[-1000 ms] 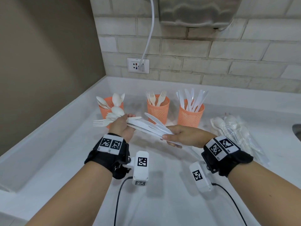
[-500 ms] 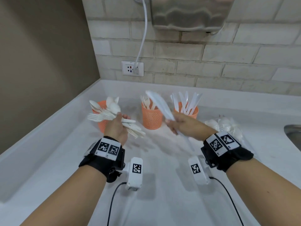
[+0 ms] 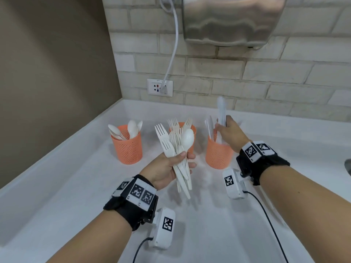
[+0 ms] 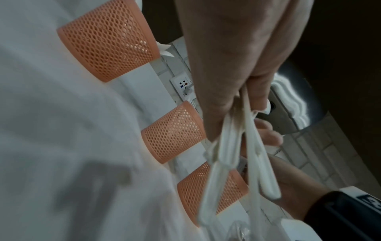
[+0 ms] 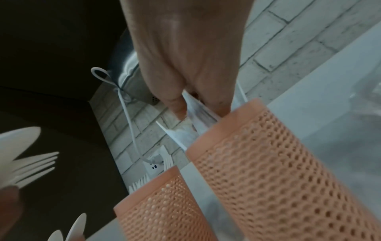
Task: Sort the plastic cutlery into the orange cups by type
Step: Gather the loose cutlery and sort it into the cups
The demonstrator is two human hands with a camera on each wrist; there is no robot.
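The right hand (image 3: 228, 134) pinches a blurred bundle of knives (image 3: 221, 111) upright over the right cup (image 3: 218, 154), its forearm hiding the wrapped packets beyond. Left of that cup, the left hand (image 3: 167, 170) curls round a bunch of forks and a spoon (image 3: 178, 149), covering part of the middle cup (image 3: 190, 130). The spoon cup (image 3: 128, 149) stands farthest left, with bare counter (image 3: 66, 186) in front.

bright head view, dim blurred wrists

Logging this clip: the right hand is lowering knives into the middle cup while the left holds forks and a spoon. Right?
Not quite. The right hand lowers the knives into the right cup, not the middle one, as the head view shows. The left hand does hold forks and a spoon.
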